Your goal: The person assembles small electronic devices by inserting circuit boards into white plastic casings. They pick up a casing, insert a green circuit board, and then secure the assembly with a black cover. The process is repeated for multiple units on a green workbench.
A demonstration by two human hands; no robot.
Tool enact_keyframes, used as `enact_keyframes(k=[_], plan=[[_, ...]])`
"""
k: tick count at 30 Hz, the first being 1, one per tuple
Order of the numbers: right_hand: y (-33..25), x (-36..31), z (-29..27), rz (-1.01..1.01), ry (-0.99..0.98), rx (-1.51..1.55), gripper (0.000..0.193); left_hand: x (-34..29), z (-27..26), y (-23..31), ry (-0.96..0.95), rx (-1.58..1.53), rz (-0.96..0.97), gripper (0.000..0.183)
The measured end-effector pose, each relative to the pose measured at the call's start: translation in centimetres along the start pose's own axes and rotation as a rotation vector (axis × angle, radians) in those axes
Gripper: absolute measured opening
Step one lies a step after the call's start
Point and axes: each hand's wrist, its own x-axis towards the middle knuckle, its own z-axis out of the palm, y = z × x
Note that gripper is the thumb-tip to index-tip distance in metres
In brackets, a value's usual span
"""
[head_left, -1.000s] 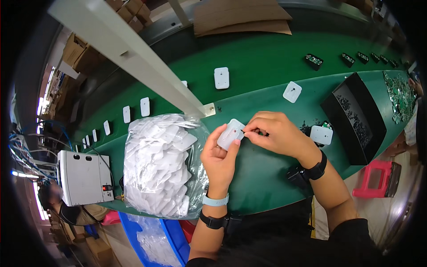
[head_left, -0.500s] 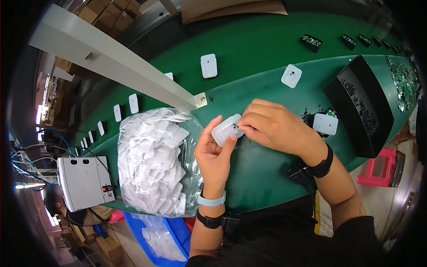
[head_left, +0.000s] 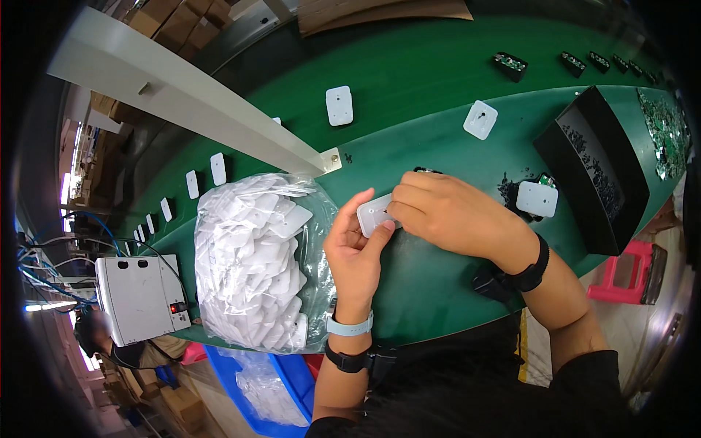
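Observation:
A white plastic cover, rounded at its corners, is tilted up above the green bench. My left hand grips it between thumb and fingers at its left and lower edges. My right hand has its fingers closed over the cover's right part; what they pinch is hidden. Just past the right knuckles, a dark edged thing shows in part. To the left, near my left wrist, lies a clear plastic bag full of such covers. Right of my right hand, another white cover rests over a black housing with a circuit board.
A black tray of small black parts stands at the right, beside piled circuit boards. White covers and black housings line the far belt. A metal post crosses the left side, near a white machine box.
My right fingers have moved over the cover, hiding the black piece seen at them before. The cover has shifted slightly right. A dark thing now shows beyond my right hand.

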Motion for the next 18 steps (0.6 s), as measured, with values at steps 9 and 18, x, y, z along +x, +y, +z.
enact_keyframes(k=[9, 18], plan=[[-0.07, 0.08, 0.38, 0.398, 0.175, 0.656, 0.028, -0.25, -0.5, -0.68, 0.019, -0.015, 0.097, 0.029], [0.51, -0.18, 0.04, 0.39, 0.091, 0.751, 0.033, 0.03, -0.4, -0.34, 0.028, 0.11, -0.01, 0.018]])
